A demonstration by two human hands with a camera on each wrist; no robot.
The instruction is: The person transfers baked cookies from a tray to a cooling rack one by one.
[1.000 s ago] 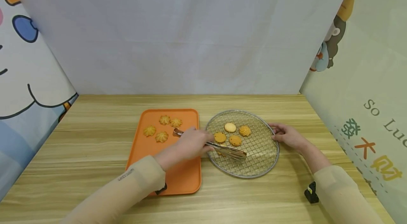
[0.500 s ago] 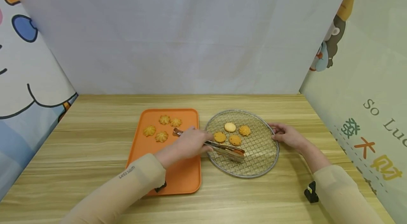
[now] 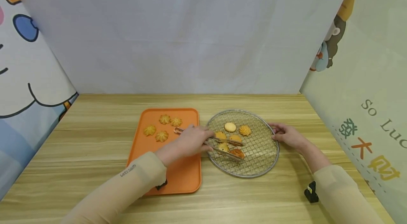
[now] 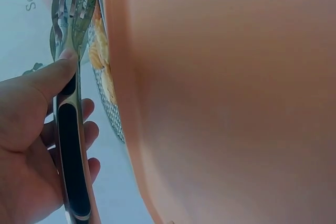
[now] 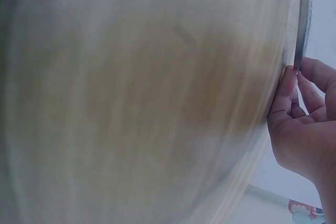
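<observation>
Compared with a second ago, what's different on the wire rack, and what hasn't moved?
The tongs in the left hand have opened, and cookies now show between their arms. The right hand still holds the wire rack by its rim; the orange tray and its four cookies are unchanged.

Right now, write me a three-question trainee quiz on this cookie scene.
1. True or false: the left hand grips the tongs.
2. How many flower-shaped cookies lie on the orange tray? A) two B) four C) six
3. Fill in: the right hand holds the rim of the round wire ____.

Key: 1 true; 2 B; 3 rack.
</observation>
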